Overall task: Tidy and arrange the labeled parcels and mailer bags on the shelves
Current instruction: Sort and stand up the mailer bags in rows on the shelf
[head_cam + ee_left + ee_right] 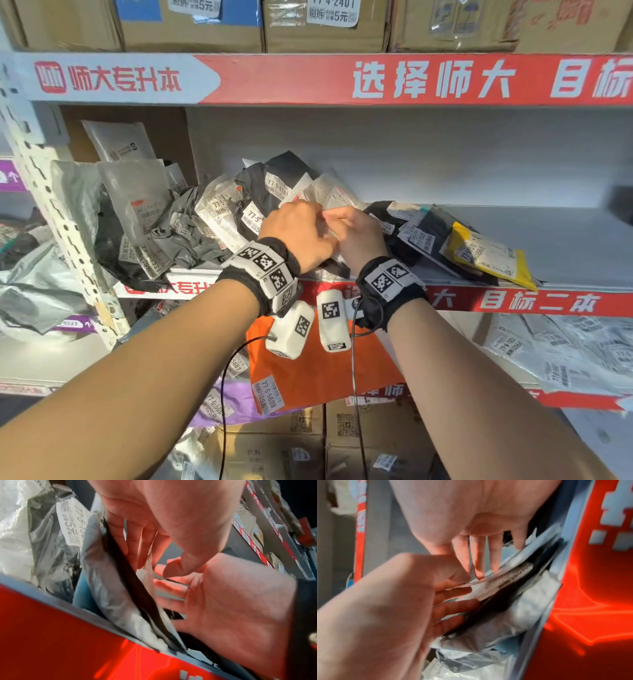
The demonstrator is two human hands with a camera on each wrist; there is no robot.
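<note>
A row of labelled mailer bags leans along the middle shelf [565, 240]. Both hands work in its middle. My left hand [301, 226] has its thumb and fingers on either side of a thin white mailer bag [329, 192], pinching it. In the left wrist view, its fingers [135, 543] lie against a black mailer [130, 577]. My right hand [356, 233] keeps straight fingers [479, 555] flat behind the same stack, next to a white labelled bag [496, 586]. The fingertips of both hands are hidden among the bags.
Crumpled grey bags [137, 205] pile up at the shelf's left end by the perforated upright [51, 198]. A yellow mailer [486, 253] and black bags lie flat to the right. An orange bag [318, 370] sits on the shelf below, and cardboard boxes [325, 31] stand above.
</note>
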